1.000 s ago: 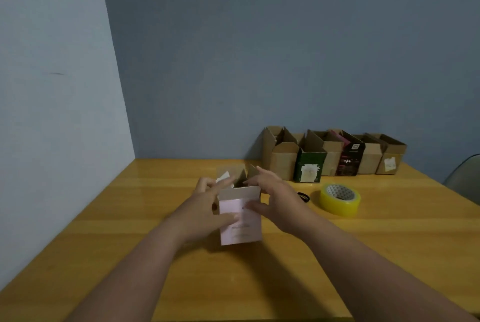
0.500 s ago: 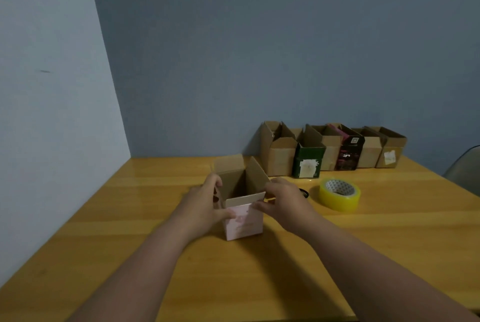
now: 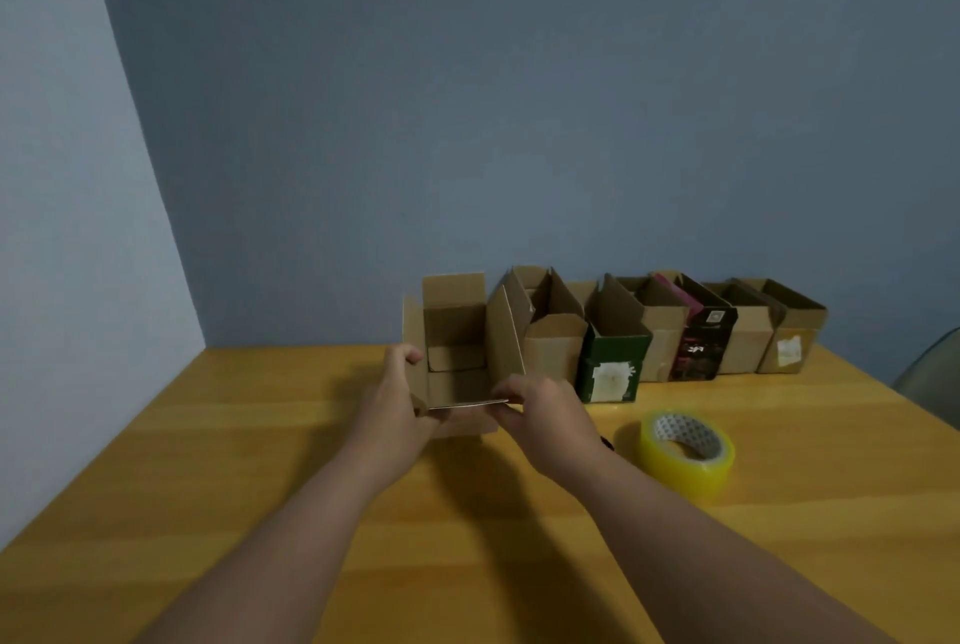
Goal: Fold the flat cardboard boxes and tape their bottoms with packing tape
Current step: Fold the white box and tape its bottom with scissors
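Cardboard box (image 3: 457,357), folded and standing mouth-up on the tabletop (image 3: 260,461), sits at the left end of a row of finished boxes (image 3: 675,331) along the wall. Seen from the head camera, the left hand (image 3: 400,409) grips its left wall, fingers curled over the edge, while the right hand (image 3: 540,414) pinches the near flap. The box stands taller than wide, long axis vertical, flaps raised. Sliding it squarely against its neighbour, with both hands level, should keep it from tipping. A yellow tape roll (image 3: 688,453) lies flat just right of the hands.
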